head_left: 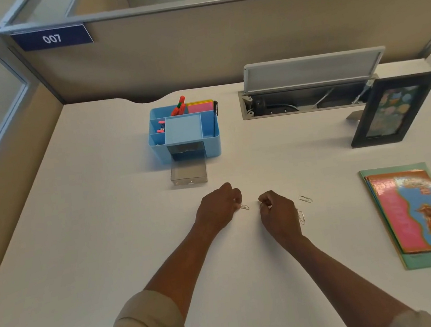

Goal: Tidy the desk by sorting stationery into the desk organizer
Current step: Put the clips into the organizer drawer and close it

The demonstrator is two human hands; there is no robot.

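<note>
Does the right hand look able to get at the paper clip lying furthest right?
Probably yes: the right hand sits just left of that paper clip, with only bare desk between them.

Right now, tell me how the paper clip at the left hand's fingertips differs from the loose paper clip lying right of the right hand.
The paper clip at the left hand is pinched by the left hand; the loose paper clip lies untouched on the desk. The first sits between the two hands, in front of the open clear drawer; the second lies beyond the right hand, nearer the booklets. Both are thin silver wire clips.
</note>
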